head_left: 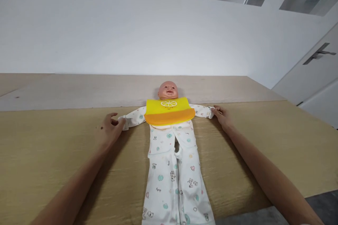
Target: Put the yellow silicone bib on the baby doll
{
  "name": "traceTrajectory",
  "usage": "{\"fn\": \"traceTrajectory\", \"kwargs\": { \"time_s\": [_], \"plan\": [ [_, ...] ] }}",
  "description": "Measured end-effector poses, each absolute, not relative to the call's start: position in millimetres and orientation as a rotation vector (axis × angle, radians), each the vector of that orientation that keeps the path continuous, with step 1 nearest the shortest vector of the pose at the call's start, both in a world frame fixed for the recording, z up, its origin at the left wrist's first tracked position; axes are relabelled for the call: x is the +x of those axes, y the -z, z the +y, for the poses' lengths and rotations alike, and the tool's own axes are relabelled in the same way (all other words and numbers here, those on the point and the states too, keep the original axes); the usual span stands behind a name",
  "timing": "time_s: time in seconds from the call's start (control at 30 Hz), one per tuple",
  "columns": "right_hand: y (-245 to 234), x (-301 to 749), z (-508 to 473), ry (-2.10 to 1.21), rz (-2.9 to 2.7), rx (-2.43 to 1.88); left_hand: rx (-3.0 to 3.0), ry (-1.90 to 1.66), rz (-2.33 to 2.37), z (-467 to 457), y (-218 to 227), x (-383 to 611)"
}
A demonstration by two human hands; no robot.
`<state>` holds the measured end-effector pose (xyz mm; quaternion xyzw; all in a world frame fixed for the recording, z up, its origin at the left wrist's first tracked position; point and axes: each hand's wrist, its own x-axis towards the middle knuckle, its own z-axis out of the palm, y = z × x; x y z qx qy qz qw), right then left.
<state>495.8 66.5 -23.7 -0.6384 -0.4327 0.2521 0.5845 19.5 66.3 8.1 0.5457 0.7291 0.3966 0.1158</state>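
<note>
A baby doll (168, 90) lies face up on a wooden table (52, 154), dressed in a white patterned suit (171, 168) with a yellow and orange bib (169, 112) over its chest. My left hand (110, 127) pinches the end of the doll's sleeve (132, 117) on the left. On the other side, my right hand (221, 114) grips the cuff of the sleeve (204, 111) there. Both sleeves are stretched out sideways. The trouser legs reach down to the table's near edge.
A white wall (132, 35) rises behind the table. At the right stands a white door (311, 81) with a dark handle. A strip of dark floor (322, 200) shows at the bottom right.
</note>
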Motion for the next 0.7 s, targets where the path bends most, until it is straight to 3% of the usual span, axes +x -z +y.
{"fn": "traceTrajectory", "kwargs": {
  "time_s": [0.43, 0.7],
  "plan": [
    [20.2, 490.8, 62.6, -0.576, -0.803, -1.301, 1.065, -1.59, 1.62, 70.8, -18.1, 14.4],
    [20.0, 493.4, 56.4, -0.566, -0.921, -1.395, 1.114, -1.325, 1.848, 67.3, -24.6, 17.9]
  ]
}}
